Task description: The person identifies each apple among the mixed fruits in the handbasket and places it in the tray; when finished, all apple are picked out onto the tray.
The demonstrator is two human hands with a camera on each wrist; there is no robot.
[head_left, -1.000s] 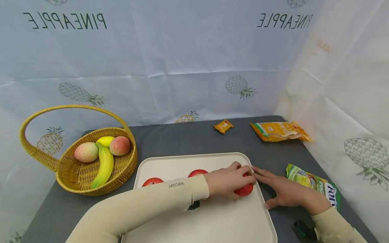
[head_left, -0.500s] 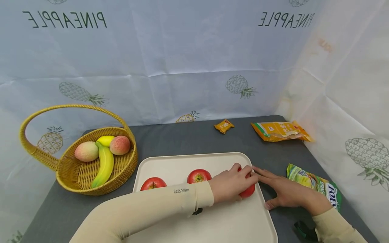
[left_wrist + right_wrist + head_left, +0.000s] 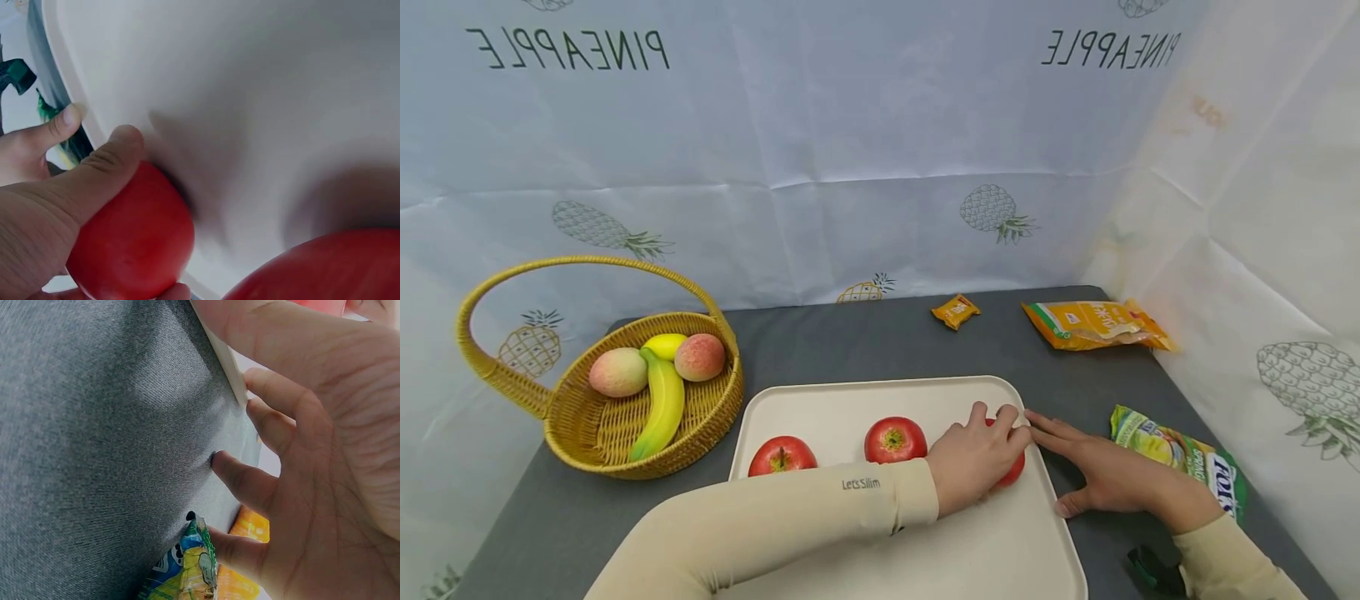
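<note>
My left hand (image 3: 976,458) holds a red apple (image 3: 137,237) at the right side of the cream tray (image 3: 985,567), thumb on one side and fingers curled over the other. Two more red apples, the middle one (image 3: 896,440) and the left one (image 3: 782,456), sit on the tray in a loose row, the left one partly behind my sleeve. Outside the tray, my right hand (image 3: 1116,475) lies with fingers spread, its thumb and fingertips against the tray's right rim. In the right wrist view the right hand's fingers (image 3: 250,484) reach out over the grey cloth.
A yellow wicker basket (image 3: 568,446) with a banana (image 3: 662,408), two peaches and another yellow fruit stands at the left. Behind the tray lie a small orange packet (image 3: 956,312) and an orange bag (image 3: 1093,324). A green bag (image 3: 1180,454) lies beyond my right hand.
My left hand has moved slightly right with the apple, closer to the tray's right rim. The sleeve has uncovered more of the other two apples. My right hand stays at the rim.
</note>
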